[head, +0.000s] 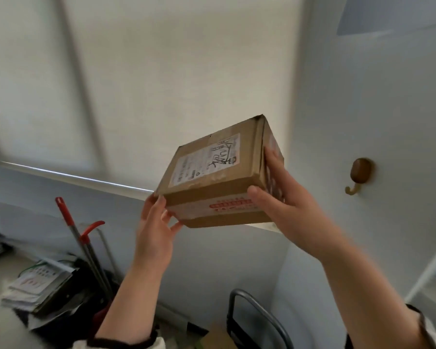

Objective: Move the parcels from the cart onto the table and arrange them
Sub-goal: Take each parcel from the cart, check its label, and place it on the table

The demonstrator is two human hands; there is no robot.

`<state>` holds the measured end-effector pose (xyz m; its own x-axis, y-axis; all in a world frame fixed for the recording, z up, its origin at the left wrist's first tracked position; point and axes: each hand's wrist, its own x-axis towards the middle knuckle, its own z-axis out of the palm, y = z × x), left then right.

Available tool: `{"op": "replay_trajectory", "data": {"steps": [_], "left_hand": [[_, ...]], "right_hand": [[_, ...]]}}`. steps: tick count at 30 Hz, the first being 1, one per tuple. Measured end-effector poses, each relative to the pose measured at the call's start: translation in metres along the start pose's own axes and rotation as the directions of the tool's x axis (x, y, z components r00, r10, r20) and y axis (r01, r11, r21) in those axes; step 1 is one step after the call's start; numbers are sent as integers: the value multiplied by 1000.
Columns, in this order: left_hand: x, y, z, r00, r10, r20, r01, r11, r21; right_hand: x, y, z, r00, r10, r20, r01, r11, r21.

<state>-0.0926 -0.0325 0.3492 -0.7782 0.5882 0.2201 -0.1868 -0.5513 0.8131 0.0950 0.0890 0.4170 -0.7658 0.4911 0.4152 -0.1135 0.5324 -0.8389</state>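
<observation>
- Holding a brown cardboard parcel (219, 177) up in the air between the left hand (154, 230) and the right hand (285, 202), tilted, with the white label face turned upward.
- On the left hand: fingers (159, 201) slightly spread and curled round the parcel's lower-left corner, thumb just under the bottom edge. Parcel up and to the right of these fingertips.
- On the right hand: fingers (272, 159) laid close together along the parcel's right side face, thumb pressed to the front face beside the red printed strip. Parcel to the left of these fingers, clamped between them and the thumb.
- Gripped at opposite ends, touching both sets of fingers.
- Well below the fingers, near the bottom edge: a grey metal cart handle (231, 308).
- Down and left of the left fingers: a red-handled mop (65, 215) leaning at the wall, and a stack of papers (38, 285).
- Right of the right fingers, apart from them: a wooden wall hook (361, 173).
</observation>
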Motion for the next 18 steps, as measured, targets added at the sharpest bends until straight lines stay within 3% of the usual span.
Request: {"op": "replay_trajectory", "data": {"steps": [2, 4, 8, 13, 18], "left_hand": [[-7, -13, -10, 998, -57, -12, 56, 998, -14], [-12, -17, -13, 998, -63, -20, 63, 998, 10], [-16, -3, -13, 998, -15, -57, 19, 998, 67], [-11, 27, -3, 990, 118, -77, -106, 983, 148], [-15, 42, -3, 961, 275, -26, -256, 921, 292]], "right_hand": [[-3, 1, 11, 1000, 18, -11, -20, 985, -173], [-3, 3, 15, 999, 38, -10, -39, 976, -216], [-1, 1, 13, 999, 12, -41, -14, 998, -55], [-3, -6, 4, 987, -114, -109, 137, 962, 235], [-11, 9, -8, 972, -221, -75, 232, 952, 202]]}}
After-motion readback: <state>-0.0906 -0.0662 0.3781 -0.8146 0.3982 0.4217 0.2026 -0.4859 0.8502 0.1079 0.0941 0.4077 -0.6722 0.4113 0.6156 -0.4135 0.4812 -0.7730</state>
